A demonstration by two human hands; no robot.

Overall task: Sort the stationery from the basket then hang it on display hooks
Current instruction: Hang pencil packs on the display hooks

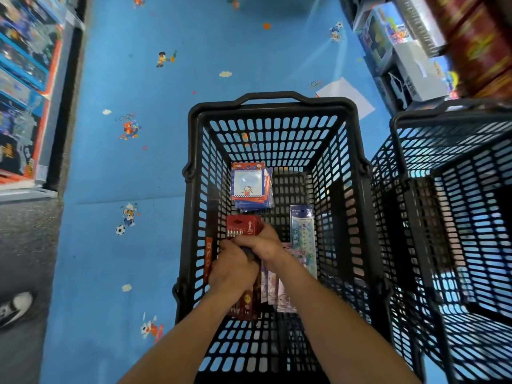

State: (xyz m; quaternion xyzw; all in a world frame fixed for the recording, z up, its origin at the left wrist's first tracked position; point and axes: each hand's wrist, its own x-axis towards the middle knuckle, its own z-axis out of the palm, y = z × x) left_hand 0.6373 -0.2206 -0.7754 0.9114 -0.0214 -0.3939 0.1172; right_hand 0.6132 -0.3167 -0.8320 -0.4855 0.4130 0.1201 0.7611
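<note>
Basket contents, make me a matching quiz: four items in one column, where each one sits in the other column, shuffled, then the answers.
1. red packs
2. notepads
3. ruler
4. pink packs

A. far end of the basket
B. right side of the basket floor
C. near end, just right of the red packs
D. gripped by the left hand and right hand

Pairs: 1-D, 2-A, 3-B, 4-C

Around you, listed:
- blue floor mat (pixel 124 167), printed with cartoon figures, footballs and clouds
- second black mesh basket (pixel 443 112), at your right
- white paper sheet (pixel 346 92) lying on the mat
- boxed toys (pixel 22 87) shelved at your left
- stacked boxes (pixel 401 56), upper right
- black-and-white shoe (pixel 15 309) on the grey floor (pixel 25 245)
</note>
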